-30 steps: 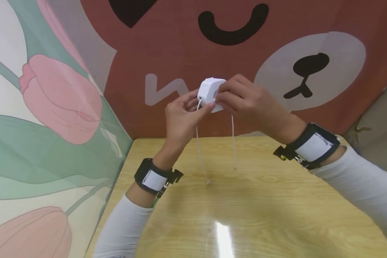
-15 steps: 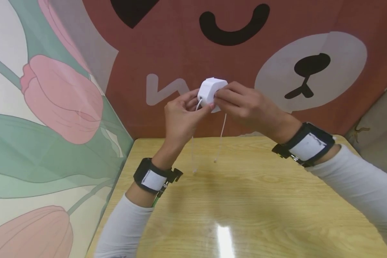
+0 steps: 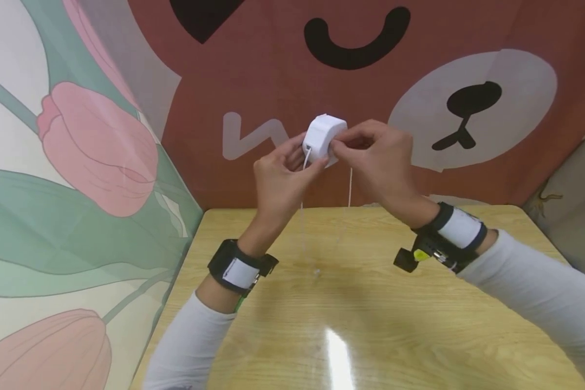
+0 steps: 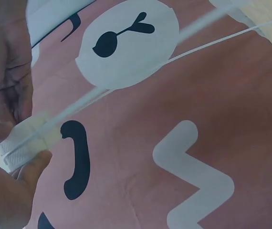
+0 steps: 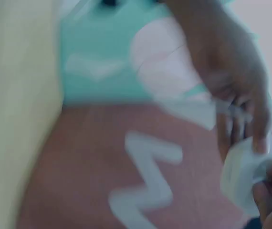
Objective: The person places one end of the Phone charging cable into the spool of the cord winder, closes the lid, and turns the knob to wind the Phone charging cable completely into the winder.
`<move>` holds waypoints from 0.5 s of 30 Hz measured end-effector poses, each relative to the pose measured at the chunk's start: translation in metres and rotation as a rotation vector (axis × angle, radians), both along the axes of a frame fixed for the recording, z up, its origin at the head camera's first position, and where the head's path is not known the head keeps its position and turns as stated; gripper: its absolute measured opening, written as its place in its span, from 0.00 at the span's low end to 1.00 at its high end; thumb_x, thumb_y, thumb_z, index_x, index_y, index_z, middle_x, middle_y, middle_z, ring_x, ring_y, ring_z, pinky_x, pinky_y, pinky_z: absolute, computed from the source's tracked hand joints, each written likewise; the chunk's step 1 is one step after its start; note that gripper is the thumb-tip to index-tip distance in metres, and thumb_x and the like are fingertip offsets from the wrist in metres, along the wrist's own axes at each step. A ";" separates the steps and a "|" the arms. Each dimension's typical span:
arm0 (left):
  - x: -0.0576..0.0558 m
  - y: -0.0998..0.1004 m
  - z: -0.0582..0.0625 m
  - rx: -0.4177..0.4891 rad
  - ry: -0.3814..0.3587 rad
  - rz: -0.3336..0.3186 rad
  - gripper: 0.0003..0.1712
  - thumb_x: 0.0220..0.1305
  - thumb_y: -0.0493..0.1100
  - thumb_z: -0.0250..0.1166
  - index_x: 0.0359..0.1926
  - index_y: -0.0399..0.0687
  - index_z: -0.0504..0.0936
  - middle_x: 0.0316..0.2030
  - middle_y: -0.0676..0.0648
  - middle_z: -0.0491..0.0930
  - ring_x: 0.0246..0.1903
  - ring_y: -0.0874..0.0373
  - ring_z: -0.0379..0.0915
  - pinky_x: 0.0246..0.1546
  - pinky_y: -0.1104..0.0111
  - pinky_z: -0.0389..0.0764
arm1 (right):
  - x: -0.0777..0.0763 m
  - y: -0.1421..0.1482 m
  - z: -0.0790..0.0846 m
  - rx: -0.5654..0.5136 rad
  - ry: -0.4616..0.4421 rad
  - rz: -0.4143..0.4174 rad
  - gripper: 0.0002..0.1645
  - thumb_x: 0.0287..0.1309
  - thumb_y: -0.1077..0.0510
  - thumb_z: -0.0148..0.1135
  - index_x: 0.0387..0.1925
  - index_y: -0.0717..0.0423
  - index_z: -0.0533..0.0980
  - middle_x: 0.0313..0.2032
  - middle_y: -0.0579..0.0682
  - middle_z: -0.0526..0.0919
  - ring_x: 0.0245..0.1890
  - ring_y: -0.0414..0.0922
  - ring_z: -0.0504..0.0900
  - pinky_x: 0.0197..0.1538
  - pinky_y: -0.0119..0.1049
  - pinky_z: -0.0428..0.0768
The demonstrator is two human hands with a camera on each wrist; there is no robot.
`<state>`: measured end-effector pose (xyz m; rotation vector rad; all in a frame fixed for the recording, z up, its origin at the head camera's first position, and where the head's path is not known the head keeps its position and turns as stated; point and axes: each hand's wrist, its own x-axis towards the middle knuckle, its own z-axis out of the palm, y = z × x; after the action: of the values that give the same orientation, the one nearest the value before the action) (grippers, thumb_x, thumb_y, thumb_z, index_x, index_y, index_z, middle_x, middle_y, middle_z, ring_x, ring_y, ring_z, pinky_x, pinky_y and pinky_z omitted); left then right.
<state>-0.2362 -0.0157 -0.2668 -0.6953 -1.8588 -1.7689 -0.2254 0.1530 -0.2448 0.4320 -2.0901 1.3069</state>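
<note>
A small white plastic case (image 3: pixel 319 134) with rounded corners is held up above the table in the head view. My left hand (image 3: pixel 284 176) grips it between thumb and fingers. My right hand (image 3: pixel 382 160) has thumb and forefinger together at its right face, where the right wrist view shows a round part (image 5: pixel 261 169) partly covered by the fingertips. A white cord (image 3: pixel 304 160) leaves a small hole in the case's near side. Another thin white cord (image 3: pixel 350 187) hangs below, beside the right hand. The left wrist view shows the cords slanting away from the case, one blurred.
Below the hands spreads a wood-grain table (image 3: pixel 400 303) with a bright light reflection. A red cloth (image 3: pixel 253 70) with a cartoon face hangs behind it. Along the left stands a flower-print panel (image 3: pixel 185 179). Each wrist wears a black strap (image 3: pixel 231 265) with a camera.
My right hand has turned, its wrist swinging down and left, while its fingertips stay at the case's face. The case has shifted slightly right. The hanging cords sway below.
</note>
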 end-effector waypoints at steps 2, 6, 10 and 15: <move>0.000 0.003 0.000 0.008 0.033 0.007 0.28 0.56 0.30 0.76 0.58 0.30 0.82 0.52 0.32 0.85 0.54 0.50 0.85 0.52 0.70 0.86 | 0.001 -0.004 0.007 -0.328 -0.302 0.111 0.09 0.60 0.57 0.73 0.39 0.58 0.88 0.42 0.50 0.88 0.41 0.41 0.86 0.46 0.26 0.86; -0.001 0.007 -0.001 0.032 0.107 0.025 0.28 0.55 0.29 0.76 0.58 0.28 0.81 0.52 0.31 0.85 0.55 0.50 0.84 0.55 0.69 0.85 | 0.000 -0.008 0.020 -0.987 -0.712 0.312 0.09 0.64 0.63 0.67 0.45 0.62 0.83 0.51 0.52 0.79 0.42 0.42 0.86 0.50 0.28 0.87; -0.001 0.009 -0.002 0.040 0.146 0.051 0.27 0.55 0.29 0.76 0.57 0.28 0.82 0.52 0.31 0.85 0.55 0.49 0.84 0.56 0.69 0.85 | -0.001 -0.008 0.021 -1.093 -0.777 0.355 0.08 0.67 0.65 0.63 0.46 0.61 0.82 0.52 0.52 0.77 0.38 0.40 0.86 0.49 0.26 0.86; -0.001 0.007 0.000 0.021 0.128 0.084 0.27 0.55 0.29 0.76 0.56 0.28 0.83 0.51 0.32 0.85 0.54 0.51 0.85 0.53 0.69 0.86 | 0.001 -0.007 0.018 -0.922 -0.657 0.319 0.03 0.62 0.67 0.68 0.35 0.61 0.87 0.43 0.53 0.84 0.42 0.43 0.88 0.52 0.32 0.87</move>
<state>-0.2372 -0.0082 -0.2671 -0.6952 -1.7563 -1.6489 -0.2242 0.1456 -0.2265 -0.1080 -1.6106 2.6664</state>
